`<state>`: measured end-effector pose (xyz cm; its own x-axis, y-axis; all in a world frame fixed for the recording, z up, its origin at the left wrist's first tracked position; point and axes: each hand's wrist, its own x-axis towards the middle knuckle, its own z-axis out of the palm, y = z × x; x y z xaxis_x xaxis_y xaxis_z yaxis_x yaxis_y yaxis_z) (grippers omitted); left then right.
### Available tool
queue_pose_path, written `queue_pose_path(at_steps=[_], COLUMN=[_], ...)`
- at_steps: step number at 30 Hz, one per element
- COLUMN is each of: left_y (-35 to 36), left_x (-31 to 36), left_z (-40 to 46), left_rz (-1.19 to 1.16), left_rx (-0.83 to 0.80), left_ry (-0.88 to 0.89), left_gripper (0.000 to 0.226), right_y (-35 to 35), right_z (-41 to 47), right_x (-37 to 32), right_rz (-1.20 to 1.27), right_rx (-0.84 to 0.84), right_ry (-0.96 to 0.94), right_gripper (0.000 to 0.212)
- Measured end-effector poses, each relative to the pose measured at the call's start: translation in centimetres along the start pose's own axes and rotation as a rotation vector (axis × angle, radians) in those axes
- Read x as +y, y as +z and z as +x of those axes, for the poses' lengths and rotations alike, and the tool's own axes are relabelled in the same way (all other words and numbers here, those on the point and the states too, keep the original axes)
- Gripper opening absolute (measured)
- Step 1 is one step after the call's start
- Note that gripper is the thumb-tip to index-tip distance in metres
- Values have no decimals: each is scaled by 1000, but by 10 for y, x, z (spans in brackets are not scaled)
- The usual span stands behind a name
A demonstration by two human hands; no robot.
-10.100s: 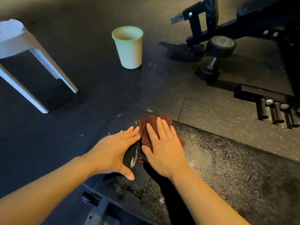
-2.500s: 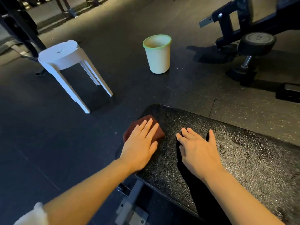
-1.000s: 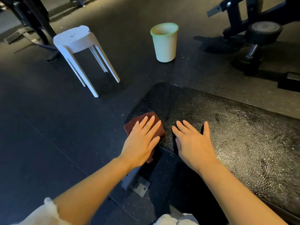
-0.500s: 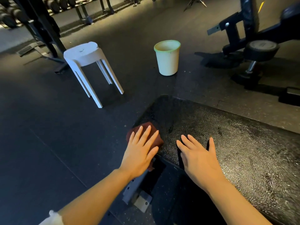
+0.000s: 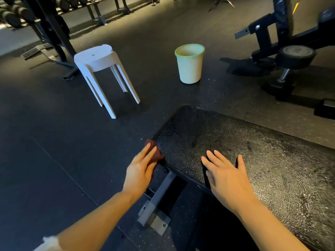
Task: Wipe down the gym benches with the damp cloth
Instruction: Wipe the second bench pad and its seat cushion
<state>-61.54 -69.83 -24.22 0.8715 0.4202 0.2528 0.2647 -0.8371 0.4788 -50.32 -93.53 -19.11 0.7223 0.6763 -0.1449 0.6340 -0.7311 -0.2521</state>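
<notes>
A black padded gym bench (image 5: 253, 154) with a wet, pebbled top runs from the centre to the lower right. A dark red cloth (image 5: 153, 148) lies against the bench's near left side edge, mostly covered by my left hand (image 5: 140, 171), which presses it there with straight fingers. My right hand (image 5: 226, 176) rests flat on the bench top near its front edge, fingers spread and straight, holding nothing.
A white plastic stool (image 5: 101, 69) stands on the dark rubber floor to the left. A cream bucket with a green rim (image 5: 190, 63) stands behind the bench. Another black bench frame with a roller pad (image 5: 295, 57) sits at the right; the grey bench foot (image 5: 155, 201) is below my hands.
My left hand has slid the cloth off the bench top and down onto its left side edge. My right hand stays flat on the top. The view has tilted upward.
</notes>
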Motion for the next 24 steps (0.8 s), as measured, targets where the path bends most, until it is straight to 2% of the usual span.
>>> queue_pose_path(at_steps=[3,6,9,12,14,15,17,20,21,22,24], left_y=[-5,0,15,21,17,16,12,4,5,7,21], left_x=[-9,-4,22,48,41,34,23,38,50,63,85], left_z=[-16,17,46,26,23,32,59,90,91,87,67], left_rz=[108,153,136,129,18,-22,-43,-99,-130,-160,-203], left_rx=[79,135,90,2,-91,-90,-28,94,136,160,74], left_ry=[120,24,-12,267,351,329,167,-152,-185,-158,33], left_gripper=[50,39,45,41,39,37,30,39,40,39,35], right_y=[-1,-3,-2,3,7,8,9,7,6,6,4], right_z=[1,3,3,4,4,5,7,8,8,9,12], right_x=[1,2,2,3,2,4,6,8,10,12,16], right_rz=[2,-17,-23,-8,-1,-1,-9,-77,-102,-115,-104], right_rx=[-9,-13,0,35,90,98,97,111,142,192,284], right_ry=[-5,-9,-13,-12,-20,-27,-44,-67,-69,-66,-52], right_gripper=[48,48,48,48,46,45,45,45,46,49,51])
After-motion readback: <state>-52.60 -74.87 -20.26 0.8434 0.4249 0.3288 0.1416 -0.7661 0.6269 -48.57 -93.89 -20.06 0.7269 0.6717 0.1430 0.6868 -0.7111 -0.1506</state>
